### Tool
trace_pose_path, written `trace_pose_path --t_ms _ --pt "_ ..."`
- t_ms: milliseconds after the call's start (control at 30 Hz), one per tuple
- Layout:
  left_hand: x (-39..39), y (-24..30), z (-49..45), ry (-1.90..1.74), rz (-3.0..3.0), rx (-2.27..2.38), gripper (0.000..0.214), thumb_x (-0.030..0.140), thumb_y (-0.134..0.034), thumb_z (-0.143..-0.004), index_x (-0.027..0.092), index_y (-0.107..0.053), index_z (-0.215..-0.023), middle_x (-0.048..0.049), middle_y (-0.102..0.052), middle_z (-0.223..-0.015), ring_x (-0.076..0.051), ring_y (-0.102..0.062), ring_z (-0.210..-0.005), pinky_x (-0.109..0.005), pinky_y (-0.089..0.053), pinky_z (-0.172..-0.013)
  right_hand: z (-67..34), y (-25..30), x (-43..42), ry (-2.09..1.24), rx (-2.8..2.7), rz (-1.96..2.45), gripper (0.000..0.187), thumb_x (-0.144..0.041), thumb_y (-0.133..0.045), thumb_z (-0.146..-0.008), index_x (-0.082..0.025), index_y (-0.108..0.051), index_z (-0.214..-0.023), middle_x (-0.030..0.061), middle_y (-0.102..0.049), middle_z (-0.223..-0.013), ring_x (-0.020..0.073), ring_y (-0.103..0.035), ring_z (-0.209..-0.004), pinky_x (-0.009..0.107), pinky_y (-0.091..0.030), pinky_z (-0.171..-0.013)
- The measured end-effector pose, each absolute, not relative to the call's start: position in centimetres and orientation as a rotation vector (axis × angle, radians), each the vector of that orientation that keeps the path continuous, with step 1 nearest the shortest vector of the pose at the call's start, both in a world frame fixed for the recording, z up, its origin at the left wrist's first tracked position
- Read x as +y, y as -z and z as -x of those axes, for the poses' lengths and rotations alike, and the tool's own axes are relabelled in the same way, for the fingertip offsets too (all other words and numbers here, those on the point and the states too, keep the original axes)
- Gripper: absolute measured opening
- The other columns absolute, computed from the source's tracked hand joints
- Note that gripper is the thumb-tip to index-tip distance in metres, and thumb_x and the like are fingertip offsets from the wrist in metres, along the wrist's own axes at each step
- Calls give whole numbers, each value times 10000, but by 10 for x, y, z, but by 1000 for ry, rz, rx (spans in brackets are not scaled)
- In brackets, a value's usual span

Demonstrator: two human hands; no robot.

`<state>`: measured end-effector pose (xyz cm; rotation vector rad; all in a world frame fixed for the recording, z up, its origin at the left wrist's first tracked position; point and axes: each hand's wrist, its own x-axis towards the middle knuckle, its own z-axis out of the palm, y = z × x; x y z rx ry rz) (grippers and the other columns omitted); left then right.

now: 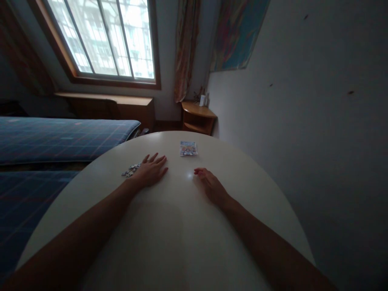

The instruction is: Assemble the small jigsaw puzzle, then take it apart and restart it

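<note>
My left hand [150, 170] lies palm down on the white round table [182, 226], fingers spread. Against its left side is a small heap of puzzle pieces [131, 170], pale and dark, partly covered by the hand. My right hand [210, 186] is to the right of the table's middle, its fingers curled in and the fingertips together. Whatever those fingers hold, if anything, cannot be made out. Beyond and between the two hands a small square picture card [188, 148] with a colourful print lies flat.
A bed with a blue plaid mattress [60, 137] stands to the left of the table. The white wall [291, 121] runs close along the right side. A wooden corner shelf [198, 110] stands behind the table, and a barred window [106, 36] is at the back left.
</note>
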<state>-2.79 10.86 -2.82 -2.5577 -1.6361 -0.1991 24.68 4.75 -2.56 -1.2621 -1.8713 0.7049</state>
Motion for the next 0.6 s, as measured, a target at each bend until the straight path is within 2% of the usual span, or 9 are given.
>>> trace_pose_path --t_ms 133,233,300,367,467,600 --pt "107 27 37 229 2420 -1746 471 317 -307 -994 216 -546 -1387 -55 -515 -1481 -268 -285 -1470 -503 -83 -1208 -248 25 47 -665 -1918 1258 471 -520 -289 -1020 -210 -611 -1169 103 -671 -1157 229 -593 -1122 412 -420 -1008" --pt "97 27 49 250 2254 -1886 456 318 -306 -986 179 -618 -1288 -124 -529 -1455 -367 -294 -1447 -635 -126 -1152 -246 25 47 -637 -1957 1265 487 -509 -270 -1028 -201 -616 -1177 110 -666 -1164 230 -583 -1131 411 -417 -1012" --pt "92 28 56 257 2136 -2034 494 413 -326 -981 158 -614 -1293 -159 -473 -1493 -426 -299 -1423 -684 -218 -1095 -245 25 47 -624 -1973 1272 485 -497 -268 -1032 -194 -616 -1184 117 -665 -1166 233 -582 -1125 418 -416 -1011" --pt "89 30 59 287 2040 -2205 612 542 -327 -967 150 -548 -1381 -181 -414 -1529 -467 -302 -1403 -708 -271 -1052 -244 25 48 -613 -1982 1276 485 -494 -270 -1035 -196 -621 -1184 120 -665 -1174 237 -580 -1125 426 -411 -1016" --pt "91 31 53 342 2017 -2336 793 709 -309 -913 186 -411 -1500 -196 -361 -1556 -506 -292 -1393 -755 -254 -1026 -244 26 48 -597 -1993 1269 506 -521 -267 -1034 -205 -637 -1174 121 -666 -1184 241 -578 -1131 430 -405 -1023" --pt "102 31 34 388 2026 -2384 918 822 -336 -827 223 -384 -1521 -200 -363 -1555 -538 -267 -1394 -801 -201 -1011 -245 27 49 -576 -2005 1268 532 -543 -264 -1031 -199 -647 -1164 119 -673 -1163 241 -583 -1116 429 -412 -1011"
